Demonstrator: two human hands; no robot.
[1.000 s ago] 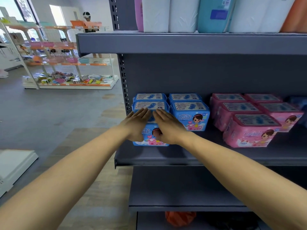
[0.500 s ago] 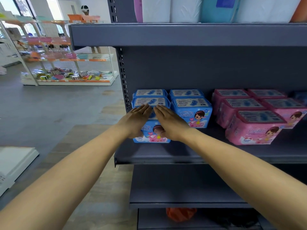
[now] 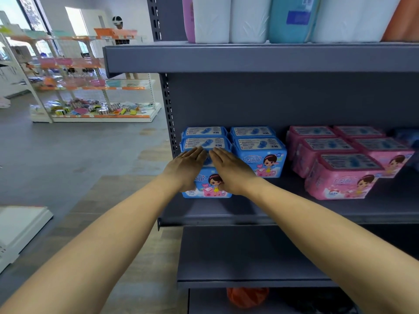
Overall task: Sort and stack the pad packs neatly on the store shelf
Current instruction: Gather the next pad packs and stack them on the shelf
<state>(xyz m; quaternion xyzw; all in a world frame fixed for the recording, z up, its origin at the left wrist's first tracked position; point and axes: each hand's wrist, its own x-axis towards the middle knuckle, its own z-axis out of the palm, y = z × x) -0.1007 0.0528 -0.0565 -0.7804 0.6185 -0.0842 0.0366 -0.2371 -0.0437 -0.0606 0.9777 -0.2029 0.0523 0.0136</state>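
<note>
A person's left hand [image 3: 184, 169] and right hand [image 3: 231, 171] lie flat, fingers straight and together, pressed against the front of a blue pad pack [image 3: 207, 184] at the left end of a grey store shelf [image 3: 260, 217]. Neither hand grips anything. Another blue pack [image 3: 260, 155] stands just beside it at 3 o'clock, with 2 more behind. Pink packs [image 3: 342, 177] cluster farther toward 3 o'clock, apart from the blue ones. At 12 o'clock, white and teal bundles [image 3: 249, 19] fill the upper shelf. A display rack [image 3: 90, 87] stands at 10 o'clock.
</note>
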